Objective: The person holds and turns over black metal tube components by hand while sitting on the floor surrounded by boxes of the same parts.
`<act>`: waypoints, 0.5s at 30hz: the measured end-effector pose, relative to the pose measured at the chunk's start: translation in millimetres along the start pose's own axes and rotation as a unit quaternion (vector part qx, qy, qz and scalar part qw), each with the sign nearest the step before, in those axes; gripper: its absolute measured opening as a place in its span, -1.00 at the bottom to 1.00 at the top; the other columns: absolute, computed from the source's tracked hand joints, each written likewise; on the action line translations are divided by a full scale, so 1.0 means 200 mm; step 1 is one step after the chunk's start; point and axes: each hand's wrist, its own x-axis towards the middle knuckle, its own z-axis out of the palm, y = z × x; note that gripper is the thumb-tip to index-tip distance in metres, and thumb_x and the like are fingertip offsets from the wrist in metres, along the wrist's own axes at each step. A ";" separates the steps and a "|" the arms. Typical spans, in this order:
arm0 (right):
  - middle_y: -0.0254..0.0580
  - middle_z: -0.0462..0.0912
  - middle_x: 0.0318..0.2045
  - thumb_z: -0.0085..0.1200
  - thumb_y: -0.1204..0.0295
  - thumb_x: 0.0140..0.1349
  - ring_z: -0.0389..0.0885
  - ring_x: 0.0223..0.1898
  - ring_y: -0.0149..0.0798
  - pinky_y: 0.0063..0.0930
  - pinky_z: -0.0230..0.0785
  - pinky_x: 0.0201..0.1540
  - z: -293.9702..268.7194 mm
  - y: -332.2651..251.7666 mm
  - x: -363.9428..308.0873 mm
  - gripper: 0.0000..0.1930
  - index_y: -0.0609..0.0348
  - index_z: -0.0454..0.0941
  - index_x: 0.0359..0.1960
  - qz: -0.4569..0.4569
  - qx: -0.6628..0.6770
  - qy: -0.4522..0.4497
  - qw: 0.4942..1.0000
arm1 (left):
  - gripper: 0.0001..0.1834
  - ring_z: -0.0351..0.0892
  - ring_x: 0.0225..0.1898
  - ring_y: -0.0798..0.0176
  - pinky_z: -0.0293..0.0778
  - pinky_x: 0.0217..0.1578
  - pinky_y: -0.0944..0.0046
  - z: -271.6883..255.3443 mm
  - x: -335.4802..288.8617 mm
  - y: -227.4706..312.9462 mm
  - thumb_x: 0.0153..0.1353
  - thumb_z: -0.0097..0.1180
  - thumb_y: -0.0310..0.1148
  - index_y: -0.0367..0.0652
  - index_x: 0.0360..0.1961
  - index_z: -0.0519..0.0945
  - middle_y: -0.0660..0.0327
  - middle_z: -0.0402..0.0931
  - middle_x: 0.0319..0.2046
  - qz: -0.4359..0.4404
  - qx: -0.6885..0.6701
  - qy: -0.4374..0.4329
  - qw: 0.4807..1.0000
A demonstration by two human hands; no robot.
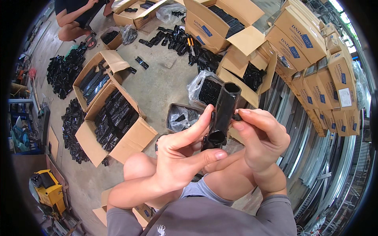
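Observation:
A glossy black pipe fitting, with one round tube opening at its top and another at its lower end, is held up in front of my lap. My left hand grips it from the left, thumb across the lower end and index finger along its side. My right hand pinches a small dark piece, perhaps a bolt or nut, against the fitting's right side. Just beyond my hands are a plastic-lined container of small black parts and a smaller box with a clear bag.
Open cartons of black fittings stand to the left and far right. Loose fittings form heaps on the floor. Stacked cartons and long metal profiles line the right. Another person squats at the far left.

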 end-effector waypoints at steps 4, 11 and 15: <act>-0.01 0.74 -0.27 0.30 0.79 0.01 0.74 -0.28 -0.24 -0.49 0.57 -0.24 0.00 0.00 -0.01 -0.72 0.39 0.65 -0.19 0.031 0.025 0.003 0.999 | -0.17 0.43 0.24 0.23 0.36 0.27 0.25 0.00 0.00 -0.01 0.01 0.28 -0.84 -0.34 0.35 0.30 -0.07 0.42 0.25 0.008 -0.003 -0.006 1.000; -0.02 0.74 -0.25 0.28 0.79 0.02 0.68 -0.32 -0.31 -0.54 0.52 -0.31 -0.01 0.02 0.01 -0.72 0.39 0.65 -0.18 0.013 0.059 -0.010 0.998 | -0.18 0.43 0.24 0.24 0.36 0.27 0.25 -0.01 0.00 -0.02 0.01 0.29 -0.82 -0.34 0.35 0.31 -0.06 0.42 0.25 0.010 -0.007 -0.001 1.000; -0.04 0.74 -0.28 0.28 0.77 0.03 0.64 -0.37 -0.34 -0.55 0.47 -0.34 -0.01 0.01 0.01 -0.73 0.40 0.65 -0.18 0.032 0.058 -0.012 0.998 | -0.12 0.49 0.18 0.20 0.43 0.20 0.21 -0.04 0.00 -0.03 0.04 0.27 -0.82 -0.23 0.41 0.22 -0.06 0.36 0.29 0.020 0.032 -0.031 0.999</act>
